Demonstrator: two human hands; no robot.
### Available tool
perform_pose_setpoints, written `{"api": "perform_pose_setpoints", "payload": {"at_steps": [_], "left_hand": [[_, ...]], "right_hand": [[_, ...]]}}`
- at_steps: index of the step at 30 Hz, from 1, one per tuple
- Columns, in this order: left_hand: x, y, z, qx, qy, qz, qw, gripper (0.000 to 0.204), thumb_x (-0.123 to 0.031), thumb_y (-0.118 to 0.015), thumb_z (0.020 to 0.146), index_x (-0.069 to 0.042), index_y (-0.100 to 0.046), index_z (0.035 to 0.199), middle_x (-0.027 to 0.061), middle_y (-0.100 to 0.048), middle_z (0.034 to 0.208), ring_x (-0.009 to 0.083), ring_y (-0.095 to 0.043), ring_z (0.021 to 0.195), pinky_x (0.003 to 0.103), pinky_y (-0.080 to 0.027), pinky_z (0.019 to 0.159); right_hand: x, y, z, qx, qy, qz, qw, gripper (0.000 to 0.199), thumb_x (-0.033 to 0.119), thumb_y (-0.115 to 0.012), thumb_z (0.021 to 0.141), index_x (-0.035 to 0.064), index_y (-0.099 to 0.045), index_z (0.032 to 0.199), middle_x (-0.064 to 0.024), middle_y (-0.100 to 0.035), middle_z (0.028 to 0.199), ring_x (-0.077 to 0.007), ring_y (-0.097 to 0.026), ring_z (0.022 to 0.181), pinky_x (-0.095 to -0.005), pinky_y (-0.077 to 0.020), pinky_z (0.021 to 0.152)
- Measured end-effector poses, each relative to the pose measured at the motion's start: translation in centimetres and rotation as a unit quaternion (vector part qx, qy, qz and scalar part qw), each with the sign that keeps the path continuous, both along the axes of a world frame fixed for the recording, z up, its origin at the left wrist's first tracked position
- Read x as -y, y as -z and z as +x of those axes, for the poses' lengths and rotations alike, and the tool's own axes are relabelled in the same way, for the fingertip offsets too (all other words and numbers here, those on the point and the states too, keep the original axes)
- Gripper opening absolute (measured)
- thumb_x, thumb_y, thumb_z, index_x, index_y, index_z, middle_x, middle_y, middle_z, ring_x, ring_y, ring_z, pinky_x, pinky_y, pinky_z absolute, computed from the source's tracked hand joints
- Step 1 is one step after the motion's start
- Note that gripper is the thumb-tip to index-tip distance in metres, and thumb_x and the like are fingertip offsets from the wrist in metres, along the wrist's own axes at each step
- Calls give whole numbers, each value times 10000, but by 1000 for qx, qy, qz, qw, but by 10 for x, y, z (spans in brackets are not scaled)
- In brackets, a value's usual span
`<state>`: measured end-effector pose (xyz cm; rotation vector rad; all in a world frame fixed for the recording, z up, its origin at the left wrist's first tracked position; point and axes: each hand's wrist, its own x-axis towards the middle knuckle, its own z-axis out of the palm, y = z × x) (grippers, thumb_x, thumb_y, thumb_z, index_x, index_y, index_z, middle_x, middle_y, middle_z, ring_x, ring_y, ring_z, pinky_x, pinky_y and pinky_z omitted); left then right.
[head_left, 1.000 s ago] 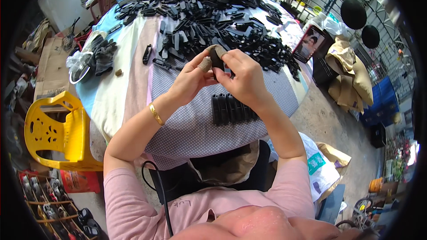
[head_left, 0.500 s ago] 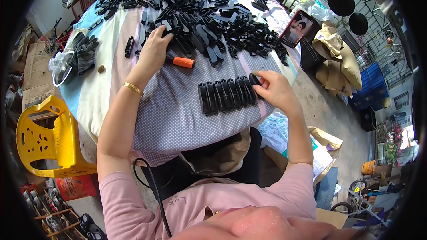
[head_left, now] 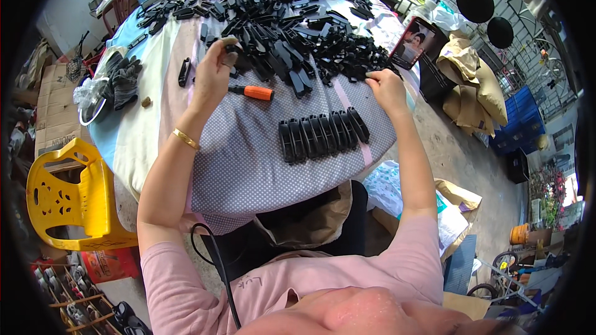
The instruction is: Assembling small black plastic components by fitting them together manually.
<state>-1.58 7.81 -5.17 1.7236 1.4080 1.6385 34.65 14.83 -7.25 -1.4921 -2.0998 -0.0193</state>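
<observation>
At the left edge of a heap of long black plastic parts (head_left: 279, 12), my left hand (head_left: 213, 77) is closed with a black plastic part (head_left: 232, 48) at its fingertips. My right hand (head_left: 390, 91) reaches to the near right edge of a heap of smaller black pieces (head_left: 354, 56). Its thumb and fingers are pressed together; whatever they pinch is too small to make out. Between my arms, several long black parts stand side by side in a row (head_left: 316, 135) on the dotted cloth. An orange-handled tool (head_left: 257, 93) lies just right of my left hand.
A cloth covers the round table (head_left: 242, 174). Dark gloves (head_left: 124, 80) lie at its left, near a single black part (head_left: 184, 72). A phone (head_left: 412, 42) leans upright at the right edge. A yellow plastic chair (head_left: 74, 195) stands at left, and stuffed sacks (head_left: 475, 84) at right.
My right hand has left the right end of the row and moved up to the small pieces. My left hand has shifted slightly, turning the black part at its fingertips.
</observation>
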Motion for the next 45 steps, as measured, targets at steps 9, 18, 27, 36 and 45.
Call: {"api": "perform_pose_setpoints", "payload": {"at_steps": [9,18,27,36,45], "left_hand": [[26,-18,27,353,326,-216,850,356,-250,-409,935,-88,-428,1252,76,-557,921,222,-602,900,394,-527,766],[28,-13,32,344,323,-228,852,459,-163,-607,831,-41,-424,1233,40,-552,882,125,-573,733,282,-507,666],[44,-24,49,237,270,-194,913,336,-148,-602,829,-3,-491,1112,25,-558,860,100,-563,683,232,-484,624],[50,-25,57,436,322,-208,814,296,-127,-411,923,-41,-443,1204,35,-543,959,113,-553,798,286,-492,733],[47,-18,51,426,329,-186,822,314,-124,-497,899,-33,-468,1198,33,-566,1018,120,-581,874,286,-516,757]], "right_hand": [[1,-16,-12,52,9,81,995,170,136,-637,714,52,-679,857,-148,-642,793,-266,-623,697,-343,-492,648],[56,-78,-104,-388,-264,-217,856,195,6,-546,825,0,-622,1004,-61,-645,858,-100,-610,729,-204,-506,640],[88,-81,-151,-281,-342,-17,897,115,-31,-625,752,-17,-625,866,-59,-622,772,-119,-620,695,-229,-502,603],[80,-70,-154,-194,-285,162,925,95,-11,-650,703,-6,-591,777,-83,-576,700,-171,-602,597,-251,-486,530],[86,-72,-155,-123,-310,208,920,146,34,-633,709,-31,-610,838,-113,-579,807,-256,-589,677,-296,-487,595]]}}
